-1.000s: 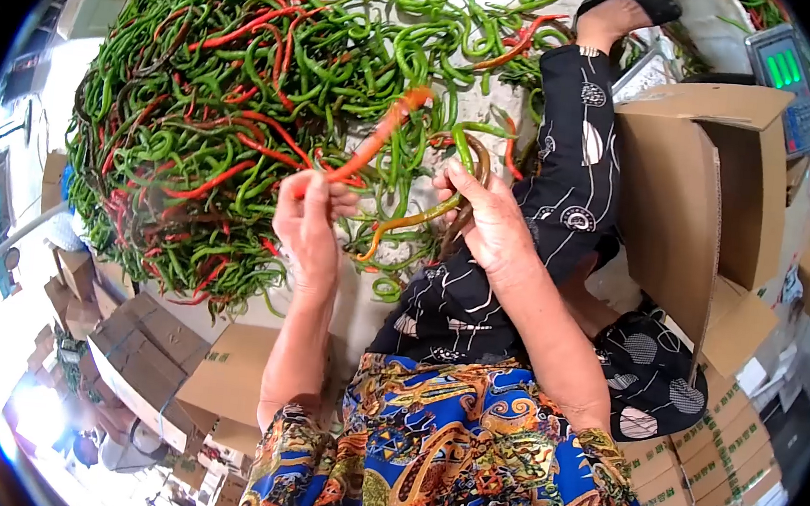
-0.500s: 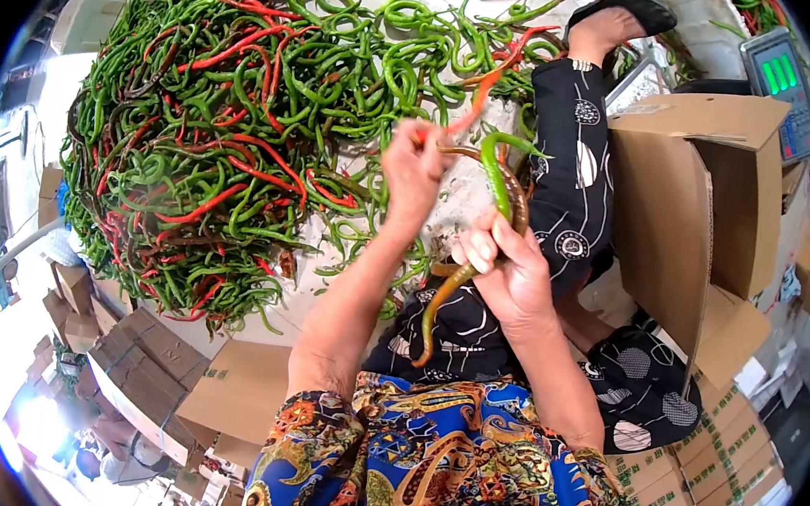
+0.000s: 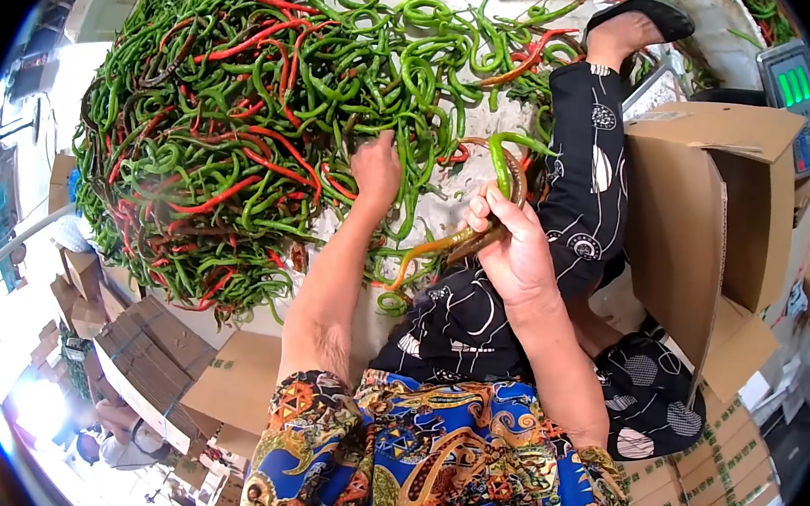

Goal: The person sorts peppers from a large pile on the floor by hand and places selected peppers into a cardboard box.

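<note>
My right hand (image 3: 513,248) is closed around a small bunch of long chili peppers, in front of my knee. A bright green chili (image 3: 500,160) curls out of its top, beside a brownish one, and an orange-brown chili (image 3: 424,251) hangs out below. My left hand (image 3: 377,170) is at the right edge of the big heap of chilies (image 3: 213,140), touching or just above green ones. Its fingers are curled, and whatever they grip is hidden. The heap is mostly green, with red and dark chilies mixed in.
Loose chilies (image 3: 431,63) spread over the pale surface right of the heap. An open cardboard box (image 3: 674,209) stands by my right leg, with a digital scale (image 3: 796,104) behind it. Flattened cartons (image 3: 708,472) lie at lower right; more boxes (image 3: 150,356) stand at left, near another person (image 3: 124,440).
My left hand has moved left from near the right hand to the heap's edge; the red chili at its fingers no longer shows there. The right hand still holds its bunch, now tilted differently.
</note>
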Demonstrator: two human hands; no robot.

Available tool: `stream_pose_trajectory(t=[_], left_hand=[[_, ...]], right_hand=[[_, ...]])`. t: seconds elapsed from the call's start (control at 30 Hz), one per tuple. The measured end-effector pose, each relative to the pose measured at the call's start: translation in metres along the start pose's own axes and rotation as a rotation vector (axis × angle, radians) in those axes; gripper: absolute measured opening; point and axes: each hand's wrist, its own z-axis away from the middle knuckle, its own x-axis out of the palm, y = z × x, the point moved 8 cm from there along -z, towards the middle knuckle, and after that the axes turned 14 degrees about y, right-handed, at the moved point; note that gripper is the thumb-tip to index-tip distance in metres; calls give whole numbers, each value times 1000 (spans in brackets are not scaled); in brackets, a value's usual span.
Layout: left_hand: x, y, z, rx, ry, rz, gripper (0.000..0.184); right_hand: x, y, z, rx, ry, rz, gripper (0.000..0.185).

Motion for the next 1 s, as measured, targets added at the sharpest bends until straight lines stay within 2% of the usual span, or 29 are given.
stream_pose_trajectory(t=[0.03, 0.13, 0.3, 0.4, 0.43, 0.53, 0.57, 0.6, 0.63, 0.7, 0.73, 0.8, 0.9, 1.0], left_hand=[[9, -1, 1, 2, -92, -32, 26], [-2, 2, 7, 51, 169, 18, 28], [19, -8, 15, -90, 117, 173, 32], [34, -7, 9, 4, -57, 91, 28], [38, -10, 7, -57, -121, 77, 17], [24, -13, 7, -59, -374, 211, 16], [12, -12, 12, -120, -514, 458, 14], [-11, -9, 23, -404, -722, 628, 13], [-32, -12, 34, -641, -691, 807, 12], [-80, -12, 40, -526, -710, 883, 14], [-101, -14, 48, -573, -706, 923, 19], [-128, -16, 62, -622, -690, 971, 16], [-147, -4, 89, -826, -697, 1290, 15], [-150, 21, 100, -689, -615, 1262, 15]], right_hand=[[-1, -1, -1, -16, 15, 1, 8], [-2, -1, -2, -33, 31, -2, 8], [-3, 2, -3, -27, 42, 18, 10], [-3, 2, -5, -30, 43, 22, 10], [-3, 2, -6, -27, 45, 19, 10], [-2, 1, -6, -43, 40, 4, 10], [-2, 1, -6, -54, 38, -3, 11], [-3, 1, -6, -51, 45, 5, 11], [-4, 2, -6, -45, 47, 14, 11], [-5, 4, -8, -35, 67, 48, 11], [-7, 7, -11, -23, 71, 69, 11], [-5, 10, -12, -19, 61, 123, 13], [-6, 18, -13, 34, 75, 157, 16], [5, 20, -5, 61, 30, 248, 21]])
